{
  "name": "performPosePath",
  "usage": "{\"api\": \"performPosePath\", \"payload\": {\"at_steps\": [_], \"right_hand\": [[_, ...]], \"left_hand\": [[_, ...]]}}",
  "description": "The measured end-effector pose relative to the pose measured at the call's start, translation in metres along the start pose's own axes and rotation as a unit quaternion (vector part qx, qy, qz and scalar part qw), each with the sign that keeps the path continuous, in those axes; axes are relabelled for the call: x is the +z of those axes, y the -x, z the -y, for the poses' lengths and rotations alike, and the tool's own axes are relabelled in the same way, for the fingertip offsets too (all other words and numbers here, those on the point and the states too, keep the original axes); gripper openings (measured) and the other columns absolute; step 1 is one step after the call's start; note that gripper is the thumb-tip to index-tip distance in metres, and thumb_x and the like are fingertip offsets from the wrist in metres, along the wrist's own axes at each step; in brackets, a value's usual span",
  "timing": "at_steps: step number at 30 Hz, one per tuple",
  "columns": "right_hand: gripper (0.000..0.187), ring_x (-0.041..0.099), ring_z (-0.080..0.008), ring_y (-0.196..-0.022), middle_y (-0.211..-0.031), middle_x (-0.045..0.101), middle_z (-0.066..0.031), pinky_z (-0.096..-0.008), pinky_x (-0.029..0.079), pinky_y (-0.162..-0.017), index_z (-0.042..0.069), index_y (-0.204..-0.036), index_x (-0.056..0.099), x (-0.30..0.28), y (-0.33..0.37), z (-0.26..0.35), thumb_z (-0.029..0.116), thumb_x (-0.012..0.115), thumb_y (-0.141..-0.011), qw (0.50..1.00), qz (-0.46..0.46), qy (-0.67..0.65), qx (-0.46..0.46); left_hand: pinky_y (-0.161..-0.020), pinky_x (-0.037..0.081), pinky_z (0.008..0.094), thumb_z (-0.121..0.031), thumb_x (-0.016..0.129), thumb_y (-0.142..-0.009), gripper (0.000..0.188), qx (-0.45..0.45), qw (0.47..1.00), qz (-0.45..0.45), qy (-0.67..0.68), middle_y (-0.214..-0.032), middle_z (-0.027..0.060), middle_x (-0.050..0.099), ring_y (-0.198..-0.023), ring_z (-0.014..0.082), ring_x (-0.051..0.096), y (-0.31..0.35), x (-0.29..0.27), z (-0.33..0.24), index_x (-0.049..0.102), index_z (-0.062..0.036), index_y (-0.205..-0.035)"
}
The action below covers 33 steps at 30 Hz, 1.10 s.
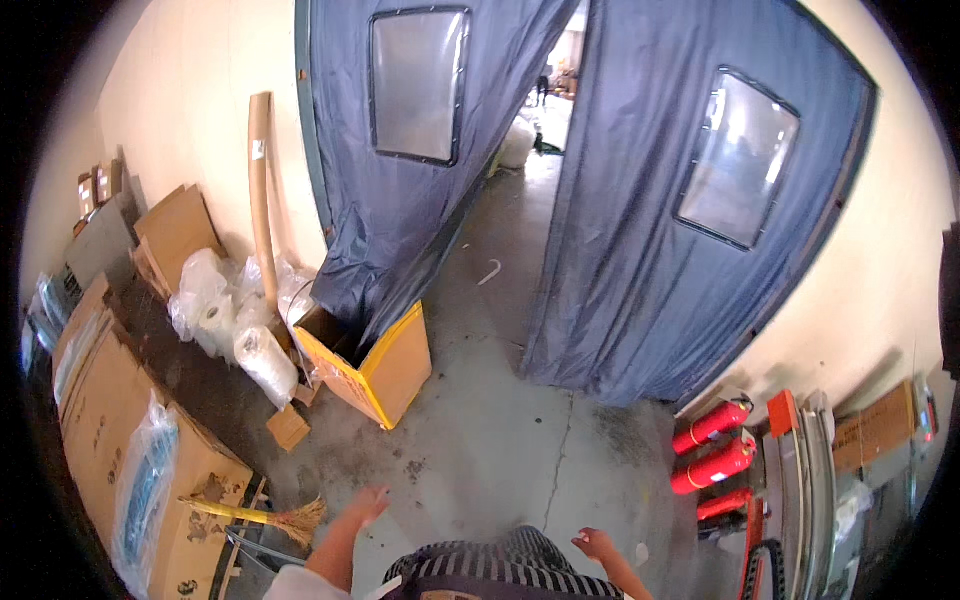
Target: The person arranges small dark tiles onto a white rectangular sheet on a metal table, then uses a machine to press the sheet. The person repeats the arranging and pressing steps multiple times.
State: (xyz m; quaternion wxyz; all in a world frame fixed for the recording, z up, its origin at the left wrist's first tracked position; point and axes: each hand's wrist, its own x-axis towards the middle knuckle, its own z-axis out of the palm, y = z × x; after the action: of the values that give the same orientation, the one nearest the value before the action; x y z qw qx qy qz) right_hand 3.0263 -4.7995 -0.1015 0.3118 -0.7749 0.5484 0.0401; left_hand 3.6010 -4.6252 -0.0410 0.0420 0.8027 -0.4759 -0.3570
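My left hand hangs in front of me over the grey floor, its fingers stretched out and holding nothing. Nearest to it are a straw broom with a yellow handle and, farther ahead, an open cardboard box with yellow edges. My right hand is low at my right side, its fingers curled in; a small pale spot shows at the fingertips, too small to name. Ahead hangs a dark blue curtain with clear windows, parted in the middle. The lower end of its left panel is tucked into the box.
Flat cardboard, plastic-wrapped rolls and a tall cardboard tube line the left wall. Red fire extinguishers and long panels lie along the right. A white hook-shaped piece is on the floor in the gap.
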Motion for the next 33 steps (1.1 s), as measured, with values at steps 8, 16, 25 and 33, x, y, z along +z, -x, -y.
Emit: {"api": "performPosePath", "payload": {"at_steps": [8,16,25,33], "right_hand": [[0.082,0.063,-0.0353,-0.11,-0.12,0.064,-0.0224,-0.0418,0.049,-0.093,-0.001,-0.142,0.042,-0.179,-0.331,0.248,0.045,0.075,-0.083,0.972,-0.056,-0.105,-0.201],[0.13,0.034,-0.0404,-0.14,-0.148,0.034,-0.0336,-0.043,0.03,-0.115,-0.013,-0.147,0.018,-0.297,-0.576,0.61,0.062,0.083,-0.064,0.905,-0.054,-0.362,-0.215],[0.015,0.055,-0.0227,-0.077,-0.078,0.058,-0.0052,-0.0385,0.047,-0.067,0.006,-0.081,0.061,-0.397,-0.77,0.695,0.009,0.067,-0.068,0.721,0.054,-0.678,-0.13],[0.034,0.063,-0.0291,-0.101,-0.108,0.067,-0.0081,-0.0451,0.052,-0.092,0.005,-0.104,0.065,-0.78,-0.924,0.549,0.008,0.066,-0.07,0.718,0.007,-0.646,-0.258]], "left_hand": [[-0.086,0.052,0.0358,-0.026,0.064,-0.093,0.03,0.046,0.903,-0.189,0.383,-0.113,0.0134,0.069,-0.094,0.0228,0.066,-0.114,-0.116,-0.156,0.068,-0.0049,-0.114],[-0.068,0.053,0.0301,-0.017,0.064,-0.092,0.026,-0.156,0.765,-0.247,0.574,-0.089,0.0103,0.07,-0.081,0.0175,0.067,-0.174,-0.062,-0.136,0.065,0.0022,-0.11],[-0.088,0.051,0.0536,-0.05,0.066,-0.091,0.05,-0.249,0.456,-0.254,0.816,-0.108,0.0112,0.058,-0.099,0.0271,0.057,-0.415,-0.112,-0.059,0.057,-0.0063,-0.113],[-0.09,0.046,0.0626,-0.062,0.061,-0.085,0.08,0.134,0.19,-0.329,0.915,-0.137,0.0181,0.052,-0.117,0.0412,0.054,-0.652,-0.362,-0.12,0.044,-0.008,-0.142]]}}
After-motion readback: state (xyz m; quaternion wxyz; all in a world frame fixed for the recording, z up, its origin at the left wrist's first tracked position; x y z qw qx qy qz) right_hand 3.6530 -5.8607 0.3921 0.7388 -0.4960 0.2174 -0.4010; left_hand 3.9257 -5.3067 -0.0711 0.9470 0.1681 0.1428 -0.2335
